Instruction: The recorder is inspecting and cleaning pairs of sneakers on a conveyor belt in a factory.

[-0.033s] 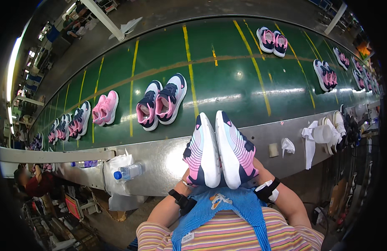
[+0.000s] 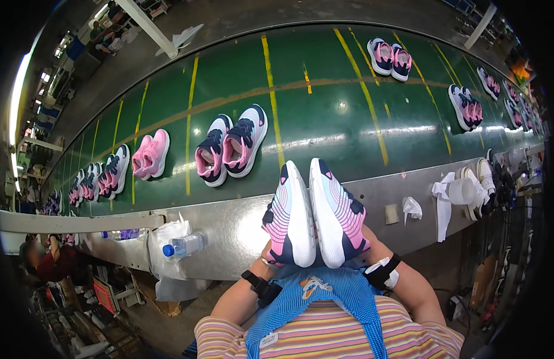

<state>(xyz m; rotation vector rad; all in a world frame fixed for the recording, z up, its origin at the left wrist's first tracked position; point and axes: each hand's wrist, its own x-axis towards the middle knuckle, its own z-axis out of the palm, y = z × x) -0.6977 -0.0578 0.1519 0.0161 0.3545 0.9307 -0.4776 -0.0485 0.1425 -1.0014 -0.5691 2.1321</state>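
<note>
Two sneakers in pink, pale blue and navy with white soles are held up side by side before my chest, toes pointing away and soles turned toward each other. My left hand holds the left sneaker near its heel. On the other side, my right hand has the right sneaker by its heel end. The shoes hide most of both hands and the fingers. Just beyond, to the left, a matching pair of sneakers sits on the green conveyor belt.
A metal ledge runs along the belt's near side. On it lie a water bottle, a yellowish block, crumpled tissue and a white cloth strip. Pink shoes and several other pairs stand along the belt.
</note>
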